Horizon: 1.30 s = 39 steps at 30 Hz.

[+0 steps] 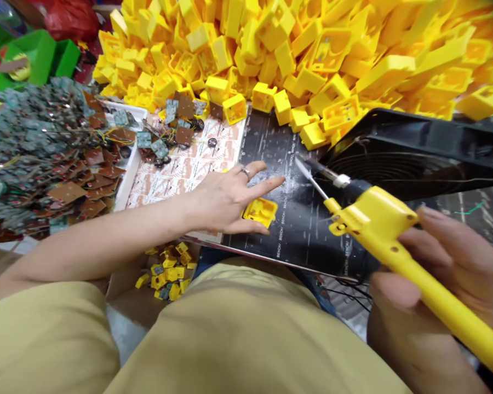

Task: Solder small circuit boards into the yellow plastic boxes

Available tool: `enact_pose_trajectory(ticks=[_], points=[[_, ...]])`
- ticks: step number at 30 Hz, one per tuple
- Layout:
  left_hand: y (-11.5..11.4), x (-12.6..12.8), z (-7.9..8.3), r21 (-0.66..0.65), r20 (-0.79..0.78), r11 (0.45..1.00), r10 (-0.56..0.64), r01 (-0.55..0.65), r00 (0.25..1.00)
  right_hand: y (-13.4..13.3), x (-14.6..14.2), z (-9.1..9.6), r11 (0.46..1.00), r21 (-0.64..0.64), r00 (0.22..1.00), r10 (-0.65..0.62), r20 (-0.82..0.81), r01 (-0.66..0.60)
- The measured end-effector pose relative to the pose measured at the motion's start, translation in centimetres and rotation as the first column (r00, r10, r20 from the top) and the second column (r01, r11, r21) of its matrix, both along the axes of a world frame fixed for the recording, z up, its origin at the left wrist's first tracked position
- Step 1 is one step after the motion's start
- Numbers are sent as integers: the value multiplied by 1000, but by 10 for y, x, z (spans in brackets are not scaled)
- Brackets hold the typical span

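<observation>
Yellow soldering tool [390,249] in closed grip of right hand [464,268].
By wide-spread, empty left hand [225,200], one housing [263,210], possibly touched; ahead, large pile [285,57] left; below, small heap [175,273] seemingly done.

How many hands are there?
2: the left hand, spread open by a small yellow box, and the right hand, holding a yellow tool. I see no others.

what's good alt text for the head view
A right hand holds a yellow soldering gun above a black printed surface; an open left hand is spread around a small yellow plastic casing. Yellow plastic housings and brown circuit boards are heaped nearby.
</observation>
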<state>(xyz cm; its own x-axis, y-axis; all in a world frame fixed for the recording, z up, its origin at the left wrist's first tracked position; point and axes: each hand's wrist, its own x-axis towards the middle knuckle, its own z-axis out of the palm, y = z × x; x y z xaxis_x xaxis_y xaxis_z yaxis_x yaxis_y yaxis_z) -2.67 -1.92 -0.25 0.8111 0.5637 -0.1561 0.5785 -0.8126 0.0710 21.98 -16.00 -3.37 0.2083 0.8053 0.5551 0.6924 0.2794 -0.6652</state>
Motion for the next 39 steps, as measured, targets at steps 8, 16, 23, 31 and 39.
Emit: enact_pose_trajectory(ticks=[8,16,23,31,39], points=[[-17,-47,-40,-64,378,954,295,-294,877,34,-14,-7,915,-19,860,386,334,-404],[-2,-46,-18,-3,162,893,445,-451,881,50,-35,-38,912,-69,824,397,404,-405],[3,0,-9,-71,22,982,176,-174,984,42,-23,-29,935,-44,846,338,412,-352],[-30,-2,-7,-35,55,979,203,-201,978,30,-9,-34,922,-78,824,374,426,-379],[-27,-89,5,-176,16,982,74,-70,997,47,-31,-40,899,-33,814,410,411,-436]])
